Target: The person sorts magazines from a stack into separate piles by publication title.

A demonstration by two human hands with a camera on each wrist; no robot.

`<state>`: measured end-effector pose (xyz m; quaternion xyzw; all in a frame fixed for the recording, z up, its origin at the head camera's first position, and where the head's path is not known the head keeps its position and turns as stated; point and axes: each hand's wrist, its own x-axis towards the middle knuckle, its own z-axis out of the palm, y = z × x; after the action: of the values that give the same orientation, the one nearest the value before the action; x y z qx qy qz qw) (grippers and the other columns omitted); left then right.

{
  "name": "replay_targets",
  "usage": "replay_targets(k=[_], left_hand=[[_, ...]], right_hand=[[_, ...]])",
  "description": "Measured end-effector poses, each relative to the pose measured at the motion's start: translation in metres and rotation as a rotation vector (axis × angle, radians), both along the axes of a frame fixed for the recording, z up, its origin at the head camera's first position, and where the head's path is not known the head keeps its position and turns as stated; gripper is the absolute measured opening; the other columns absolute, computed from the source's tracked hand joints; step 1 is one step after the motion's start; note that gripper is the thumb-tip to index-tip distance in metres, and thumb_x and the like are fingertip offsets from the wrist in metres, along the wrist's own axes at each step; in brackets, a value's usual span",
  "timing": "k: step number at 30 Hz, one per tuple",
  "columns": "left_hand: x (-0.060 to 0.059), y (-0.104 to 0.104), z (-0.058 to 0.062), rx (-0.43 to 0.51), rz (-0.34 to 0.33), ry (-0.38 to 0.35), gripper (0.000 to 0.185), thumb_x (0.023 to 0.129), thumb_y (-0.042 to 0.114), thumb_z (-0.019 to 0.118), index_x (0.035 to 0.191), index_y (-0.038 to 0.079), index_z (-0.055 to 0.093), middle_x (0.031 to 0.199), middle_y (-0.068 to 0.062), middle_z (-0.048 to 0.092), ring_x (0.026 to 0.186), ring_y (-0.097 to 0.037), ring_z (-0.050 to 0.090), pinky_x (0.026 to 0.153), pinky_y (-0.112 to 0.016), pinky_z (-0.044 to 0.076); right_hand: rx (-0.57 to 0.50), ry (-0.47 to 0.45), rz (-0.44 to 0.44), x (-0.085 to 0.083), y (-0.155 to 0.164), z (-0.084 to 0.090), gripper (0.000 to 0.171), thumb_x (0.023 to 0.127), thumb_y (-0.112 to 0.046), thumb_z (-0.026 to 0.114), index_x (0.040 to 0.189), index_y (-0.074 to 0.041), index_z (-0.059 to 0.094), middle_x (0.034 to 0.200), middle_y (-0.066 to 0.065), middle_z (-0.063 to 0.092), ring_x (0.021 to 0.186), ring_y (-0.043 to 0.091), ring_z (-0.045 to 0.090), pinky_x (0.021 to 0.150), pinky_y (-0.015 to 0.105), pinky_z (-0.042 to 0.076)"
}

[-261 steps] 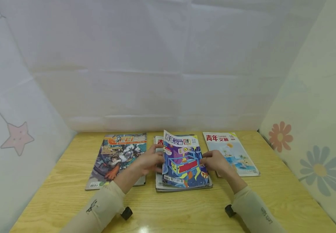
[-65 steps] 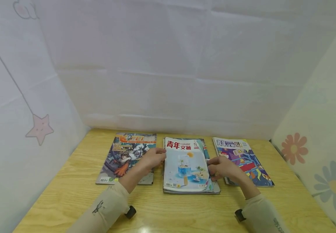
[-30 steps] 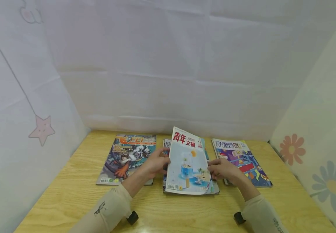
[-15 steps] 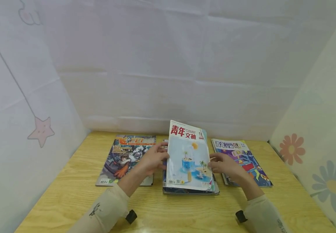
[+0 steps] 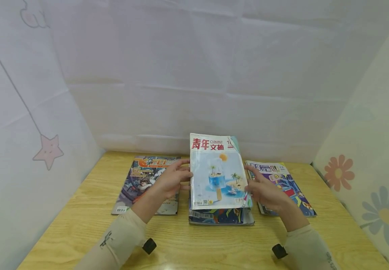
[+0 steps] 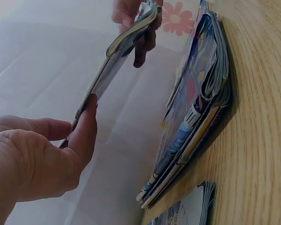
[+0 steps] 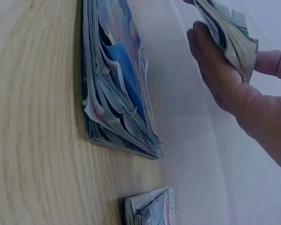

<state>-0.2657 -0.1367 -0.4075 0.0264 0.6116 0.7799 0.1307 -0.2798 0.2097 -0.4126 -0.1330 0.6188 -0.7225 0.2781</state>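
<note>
Both hands hold a pale blue magazine with red title characters and a beach scene on its cover [image 5: 217, 172], lifted clear of the stack of magazines with a dark blue cover on top [image 5: 219, 216] that lies on the light wooden table [image 5: 79, 210]. The left hand [image 5: 170, 180] grips the magazine's left edge, thumb on the cover and fingers curled behind it; in the left wrist view the thumb [image 6: 86, 129] presses on that edge. The right hand [image 5: 265, 189] holds the right edge, fingers wrapped round it and the thumb on the cover. The lifted magazine hangs tilted above the stack, its near edge low and its top edge raised toward the white cloth backdrop [image 5: 194, 75].

Left of the stack lies a comic magazine with an orange title and a cartoon figure [image 5: 140, 180], flat on the table. Right of the stack, partly under the right hand, lies a purple and blue patterned magazine [image 5: 293, 191].
</note>
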Motion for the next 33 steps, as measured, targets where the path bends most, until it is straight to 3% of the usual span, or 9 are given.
replay_targets(k=[3,7,10,14,18,23,26,33], left_hand=[[0.000,0.000,-0.002,0.007,0.000,0.003,0.059,0.099,-0.004,0.055,0.153,0.010,0.037,0.136,-0.024,0.053,0.107,-0.033,0.064,0.079,-0.052,0.057],[-0.002,0.002,-0.007,0.023,-0.018,-0.002,0.058,0.099,-0.004,0.058,0.152,0.009,0.038,0.134,-0.024,0.054,0.108,-0.035,0.064,0.075,-0.048,0.059],[-0.003,0.005,-0.010,0.021,-0.039,-0.004,0.058,0.099,-0.003,0.059,0.152,0.009,0.039,0.135,-0.025,0.053,0.109,-0.035,0.063,0.073,-0.044,0.060],[-0.003,0.010,-0.015,0.015,-0.053,-0.014,0.059,0.099,-0.002,0.059,0.153,0.011,0.039,0.137,-0.023,0.053,0.111,-0.034,0.063,0.076,-0.045,0.060],[-0.005,0.021,-0.020,0.015,-0.072,-0.023,0.061,0.100,-0.001,0.060,0.154,0.012,0.037,0.135,-0.022,0.054,0.111,-0.034,0.064,0.081,-0.050,0.058],[-0.010,0.046,-0.021,-0.012,-0.111,-0.023,0.058,0.100,0.000,0.061,0.153,0.010,0.040,0.129,-0.021,0.058,0.107,-0.038,0.066,0.083,-0.051,0.058],[-0.014,0.064,-0.021,-0.023,-0.140,-0.022,0.057,0.099,-0.001,0.062,0.152,0.009,0.041,0.126,-0.021,0.059,0.107,-0.038,0.066,0.085,-0.054,0.056],[-0.033,0.119,-0.028,-0.030,-0.178,-0.063,0.058,0.096,-0.005,0.064,0.149,0.007,0.043,0.122,-0.019,0.060,0.099,-0.036,0.069,0.085,-0.056,0.056]], right_hand=[[-0.089,-0.018,0.069,0.001,0.003,0.000,0.085,0.099,0.013,0.044,0.160,-0.032,0.004,0.138,0.031,0.047,0.095,0.029,0.064,0.072,0.038,0.056],[-0.118,-0.010,0.119,0.003,0.008,-0.001,0.088,0.098,0.016,0.041,0.161,-0.031,0.000,0.140,0.033,0.043,0.098,0.031,0.063,0.067,0.034,0.056],[-0.116,-0.019,0.119,0.004,0.011,-0.004,0.092,0.095,0.019,0.039,0.162,-0.031,0.001,0.146,0.034,0.038,0.107,0.035,0.062,0.071,0.037,0.057],[-0.132,-0.054,0.104,0.005,0.018,-0.007,0.095,0.093,0.021,0.037,0.162,-0.032,-0.001,0.151,0.033,0.033,0.123,0.043,0.056,0.090,0.051,0.054],[-0.107,-0.062,0.083,0.005,0.030,-0.011,0.095,0.094,0.020,0.037,0.163,-0.033,0.000,0.149,0.032,0.039,0.121,0.045,0.057,0.089,0.053,0.054],[-0.042,-0.076,0.033,0.006,0.052,-0.013,0.096,0.092,0.019,0.038,0.164,-0.032,0.000,0.146,0.031,0.042,0.120,0.047,0.057,0.089,0.055,0.054],[-0.001,-0.062,0.013,0.006,0.069,-0.016,0.095,0.092,0.018,0.037,0.164,-0.029,-0.002,0.144,0.029,0.045,0.117,0.041,0.060,0.090,0.052,0.054],[0.091,0.003,-0.060,0.003,0.116,-0.026,0.095,0.089,0.016,0.039,0.165,-0.022,-0.004,0.140,0.025,0.051,0.105,0.033,0.064,0.079,0.042,0.056]])
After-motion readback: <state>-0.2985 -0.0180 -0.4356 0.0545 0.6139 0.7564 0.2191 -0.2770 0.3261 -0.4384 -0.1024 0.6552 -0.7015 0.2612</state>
